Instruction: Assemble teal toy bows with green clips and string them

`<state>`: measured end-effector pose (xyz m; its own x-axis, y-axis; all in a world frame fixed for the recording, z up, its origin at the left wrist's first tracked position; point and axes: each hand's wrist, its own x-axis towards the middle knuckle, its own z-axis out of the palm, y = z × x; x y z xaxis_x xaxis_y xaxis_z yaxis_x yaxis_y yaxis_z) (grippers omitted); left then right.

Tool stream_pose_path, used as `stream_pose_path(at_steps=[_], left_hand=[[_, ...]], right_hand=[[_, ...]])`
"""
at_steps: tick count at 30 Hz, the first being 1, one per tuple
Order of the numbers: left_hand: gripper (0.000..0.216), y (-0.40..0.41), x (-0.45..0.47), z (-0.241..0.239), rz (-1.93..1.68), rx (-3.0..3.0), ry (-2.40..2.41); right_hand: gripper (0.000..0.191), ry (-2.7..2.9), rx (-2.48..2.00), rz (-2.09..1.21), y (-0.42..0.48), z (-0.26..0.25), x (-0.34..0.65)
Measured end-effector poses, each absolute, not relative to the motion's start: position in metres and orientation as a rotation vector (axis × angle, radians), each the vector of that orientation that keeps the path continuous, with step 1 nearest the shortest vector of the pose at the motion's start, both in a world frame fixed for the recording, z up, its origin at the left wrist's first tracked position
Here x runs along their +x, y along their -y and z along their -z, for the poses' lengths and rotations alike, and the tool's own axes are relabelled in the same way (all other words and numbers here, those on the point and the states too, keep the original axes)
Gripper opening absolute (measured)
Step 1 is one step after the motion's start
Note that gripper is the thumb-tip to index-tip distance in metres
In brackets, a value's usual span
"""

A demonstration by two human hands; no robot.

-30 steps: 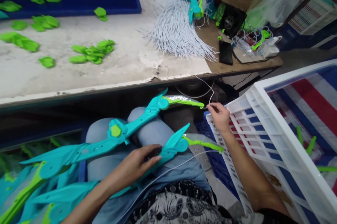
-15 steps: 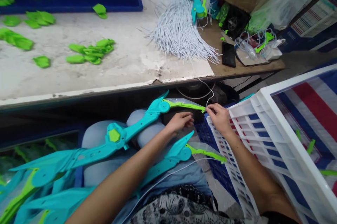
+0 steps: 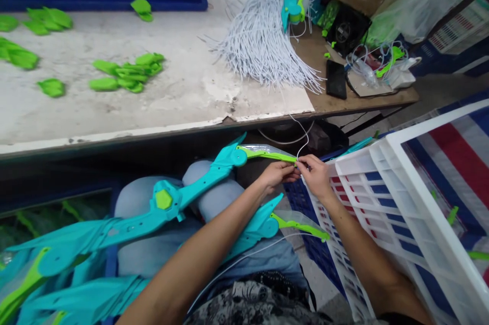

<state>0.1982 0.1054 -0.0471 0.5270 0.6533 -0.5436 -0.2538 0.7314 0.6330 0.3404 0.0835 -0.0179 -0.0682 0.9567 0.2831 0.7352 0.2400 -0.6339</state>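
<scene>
A teal toy bow [image 3: 198, 185] with lime-green limb ends lies across my lap. At its right tip my left hand [image 3: 279, 174] is closed, its thumb and fingers against the underside of the green limb [image 3: 267, 154]. My right hand [image 3: 315, 176] pinches a white cord [image 3: 305, 136] right at that tip, the fingertips of both hands nearly meeting. From there the cord loops up toward the table edge. What exactly lies between the fingertips is hidden. Nearer my body rests a second toy bow [image 3: 254, 228], with a white cord running from its green tip.
On the table [image 3: 183, 103] are a bundle of white cords [image 3: 263, 39], scattered green pieces [image 3: 132, 73] and a blue tray [image 3: 114, 1]. A phone [image 3: 336, 79] lies at the right. White crates [image 3: 416, 202] stand beside my right arm. More teal bow parts [image 3: 76, 238] pile up at left.
My left hand has moved right and up to the tip of the upper bow, closing there beside my right hand. My right hand stays at the tip with the cord.
</scene>
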Motion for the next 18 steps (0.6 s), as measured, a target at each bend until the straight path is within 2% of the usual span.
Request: stream_pose_path(at_steps=[6, 8, 14, 18], left_hand=[[0.021, -0.104, 0.198, 0.047, -0.532, 0.716, -0.976], [0.025, -0.098, 0.178, 0.040, -0.529, 0.767, -1.026], [0.024, -0.036, 0.029, -0.029, -0.713, 0.891, -1.280], [0.025, 0.026, -0.074, -0.076, -1.174, 0.648, -1.746]], right_hand=[[0.013, 1.883, -1.502, -0.478, -0.078, 0.035, 0.349], [0.017, 1.881, -1.521, -0.487, -0.074, 0.038, 0.351], [0.054, 1.846, -1.510, -0.407, -0.062, 0.041, 0.355], [0.061, 1.872, -1.513, -0.373, -0.058, 0.042, 0.356]])
